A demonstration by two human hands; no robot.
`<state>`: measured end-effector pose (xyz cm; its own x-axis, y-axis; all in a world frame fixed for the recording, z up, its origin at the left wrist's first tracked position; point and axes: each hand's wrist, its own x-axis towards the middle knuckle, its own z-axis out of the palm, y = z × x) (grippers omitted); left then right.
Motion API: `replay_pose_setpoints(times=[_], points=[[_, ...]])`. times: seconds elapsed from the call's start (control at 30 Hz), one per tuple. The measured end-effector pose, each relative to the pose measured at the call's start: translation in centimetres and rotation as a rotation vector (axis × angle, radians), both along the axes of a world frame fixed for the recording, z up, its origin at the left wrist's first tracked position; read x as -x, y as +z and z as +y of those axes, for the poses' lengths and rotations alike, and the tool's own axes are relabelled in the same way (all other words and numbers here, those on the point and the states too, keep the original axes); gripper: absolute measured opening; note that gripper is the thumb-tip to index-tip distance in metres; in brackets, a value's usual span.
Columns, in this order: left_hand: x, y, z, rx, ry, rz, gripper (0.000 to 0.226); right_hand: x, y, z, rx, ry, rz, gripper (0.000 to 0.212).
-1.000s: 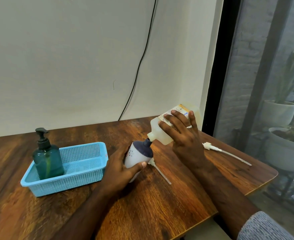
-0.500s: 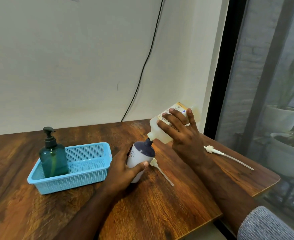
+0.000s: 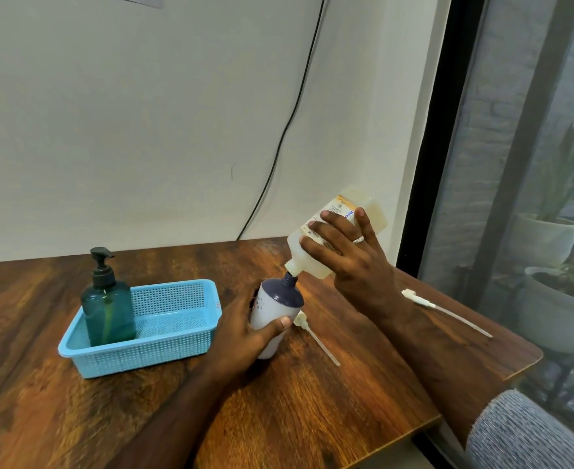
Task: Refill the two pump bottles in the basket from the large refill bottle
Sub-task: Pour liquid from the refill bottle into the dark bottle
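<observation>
Our right hand [image 3: 353, 265] wraps around the refill bottle [image 3: 338, 238], fingers spread over its label, a ring [image 3: 358, 240] on one finger. We hold the bottle tipped steeply, base up and to the right, its neck pointing down-left so that its mouth meets the open neck of the white bottle [image 3: 275, 313]. Our left hand [image 3: 245, 333] grips that white bottle around its lower body, thumb across the near side; the bottle has a dark blue top and leans a little to the right, its base on the table [image 3: 312, 418].

Just right of the white bottle, a pump [image 3: 314, 336] lies on the wood, its tube pointing toward the near right. A second pump [image 3: 444, 311] lies farther right, behind our right forearm, near the table's right edge.

To the left stands the blue basket [image 3: 163, 346]. In its left end the green bottle [image 3: 108, 306] stands upright with its black pump head on.

A black cable [image 3: 279, 143] runs down the wall [image 3: 126, 130] behind the table. At the right, beyond the window [image 3: 532, 130], are potted plants [image 3: 556, 292]. A grey sleeve [image 3: 529, 434] covers our right arm at the near right corner.
</observation>
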<state>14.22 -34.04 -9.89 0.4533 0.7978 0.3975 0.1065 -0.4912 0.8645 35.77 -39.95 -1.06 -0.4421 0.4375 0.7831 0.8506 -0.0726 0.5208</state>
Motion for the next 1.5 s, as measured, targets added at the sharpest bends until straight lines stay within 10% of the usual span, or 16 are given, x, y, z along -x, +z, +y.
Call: replay_pose_setpoints(times=[1.5], points=[[0.0, -0.3, 0.2, 0.028, -0.001, -0.028, 0.065, 1.1, 1.3, 1.1, -0.056, 0.072, -0.191, 0.039]])
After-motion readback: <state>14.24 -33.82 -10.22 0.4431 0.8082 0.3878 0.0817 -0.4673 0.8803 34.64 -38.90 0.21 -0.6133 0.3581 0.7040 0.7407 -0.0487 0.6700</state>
